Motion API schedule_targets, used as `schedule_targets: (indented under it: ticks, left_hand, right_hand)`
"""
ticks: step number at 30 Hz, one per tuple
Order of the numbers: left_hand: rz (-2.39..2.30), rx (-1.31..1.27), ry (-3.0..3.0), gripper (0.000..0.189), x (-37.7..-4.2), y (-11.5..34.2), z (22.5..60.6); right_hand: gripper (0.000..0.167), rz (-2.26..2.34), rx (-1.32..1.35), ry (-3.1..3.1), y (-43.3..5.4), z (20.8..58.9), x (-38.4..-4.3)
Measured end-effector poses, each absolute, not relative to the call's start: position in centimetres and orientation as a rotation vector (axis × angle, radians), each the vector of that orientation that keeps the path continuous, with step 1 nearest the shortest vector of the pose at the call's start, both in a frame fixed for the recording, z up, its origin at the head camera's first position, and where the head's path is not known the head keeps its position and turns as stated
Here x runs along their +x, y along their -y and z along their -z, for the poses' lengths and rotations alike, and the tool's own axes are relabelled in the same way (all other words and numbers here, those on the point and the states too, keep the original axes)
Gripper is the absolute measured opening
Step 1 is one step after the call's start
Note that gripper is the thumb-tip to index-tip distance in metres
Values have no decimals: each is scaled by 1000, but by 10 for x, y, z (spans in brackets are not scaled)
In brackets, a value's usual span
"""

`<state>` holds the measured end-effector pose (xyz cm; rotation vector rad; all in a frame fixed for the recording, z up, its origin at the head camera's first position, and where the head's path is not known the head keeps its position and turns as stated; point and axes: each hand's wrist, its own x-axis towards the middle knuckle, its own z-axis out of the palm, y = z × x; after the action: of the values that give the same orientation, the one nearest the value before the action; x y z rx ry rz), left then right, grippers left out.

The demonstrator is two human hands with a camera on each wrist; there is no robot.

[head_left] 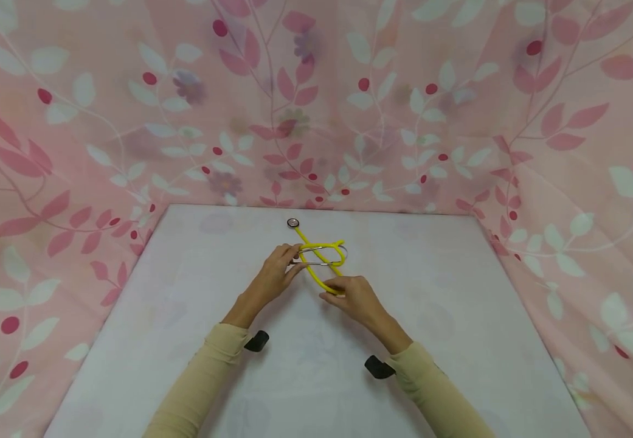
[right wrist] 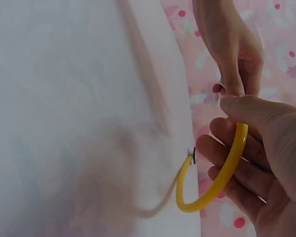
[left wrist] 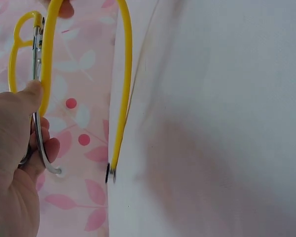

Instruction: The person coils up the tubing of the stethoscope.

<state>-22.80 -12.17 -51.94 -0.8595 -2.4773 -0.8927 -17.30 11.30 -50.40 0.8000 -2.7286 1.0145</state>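
Observation:
A stethoscope with yellow tubing (head_left: 315, 277) and silver ear tubes (head_left: 316, 263) is held over the white table. My left hand (head_left: 272, 275) grips the ear tubes near their earpiece ends, thumb on the near side; a pale ear tip (left wrist: 59, 171) pokes out past its fingers in the left wrist view. With thumb and fingers, my right hand (head_left: 357, 298) pinches a bend of the tubing, which curves down past the open palm in the right wrist view. The round chest piece (head_left: 293, 223) is at the tubing's far end, close to the table's back edge.
The white-covered table (head_left: 431, 304) spreads out on every side of the hands. Pink floral cloth (head_left: 316, 109) hangs behind it and along both sides. Black wrist mounts (head_left: 257, 341) stick out from the sleeves' cuffs.

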Motion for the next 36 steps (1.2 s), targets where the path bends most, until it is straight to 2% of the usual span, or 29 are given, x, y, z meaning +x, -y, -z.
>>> schedule_targets:
  ticks: [7, 16, 21, 30, 36]
  left_hand:
    - [835, -726, 2541, 45, -231, 133, 518]
    - [816, -737, 2620, 47, -224, 130, 519]
    - [830, -751, 2651, 49, -217, 125, 522]
    - [722, -929, 2626, 44, -203, 110, 526]
    - [721, -1069, 2536, 33, -192, 99, 519]
  right_hand:
    - [20, -941, 802, 2721, -112, 494, -160]
    - [15, -653, 964, 2460, -108, 480, -155]
    - [18, -473, 995, 2396, -106, 466, -161]
    - [18, -310, 1031, 2391, -94, 442, -177]
    - [16, -325, 1031, 2441, -90, 434, -198]
